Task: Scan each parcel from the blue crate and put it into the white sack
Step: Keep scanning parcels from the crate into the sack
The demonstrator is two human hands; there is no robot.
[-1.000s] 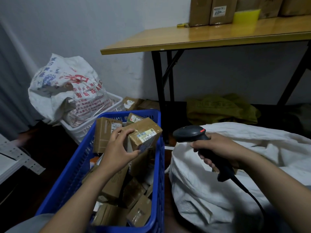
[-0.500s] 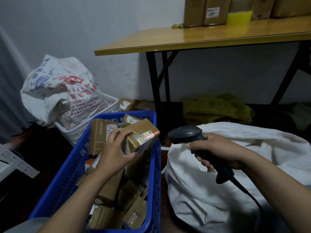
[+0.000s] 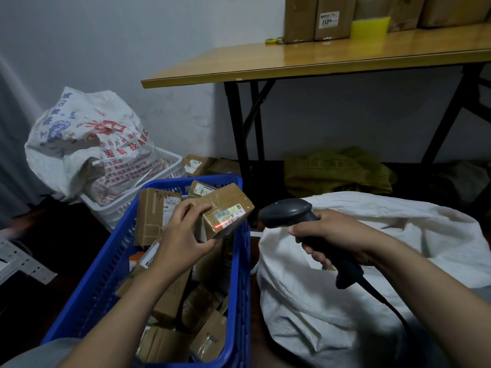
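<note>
Floor (image 3: 66, 248), blue crate (image 3: 240, 274), white sack (image 3: 345, 328)

1. Parcel (image 3: 225, 204), pinched in my left fingers (image 3: 190, 209): white label just right of my fingertips, with a printed line ending "A21B". The characters before it and the barcode beneath are too small to read.
2. Upright carton (image 3: 151, 216), just left of my left fingers: pen digits along the top edge, roughly "74-36". Its printed slip is illegible.
3. Printed sack (image 3: 87, 147), well left of my left fingers: large red and blue Chinese characters, creased, seemingly including "科技". The small print is unreadable.
4. Brown box (image 3: 330, 17) on the tabletop (image 3: 305, 62), well above my right fingers (image 3: 313, 254) gripping the scanner (image 3: 289, 212): white sticker, handwritten "1104".
</note>
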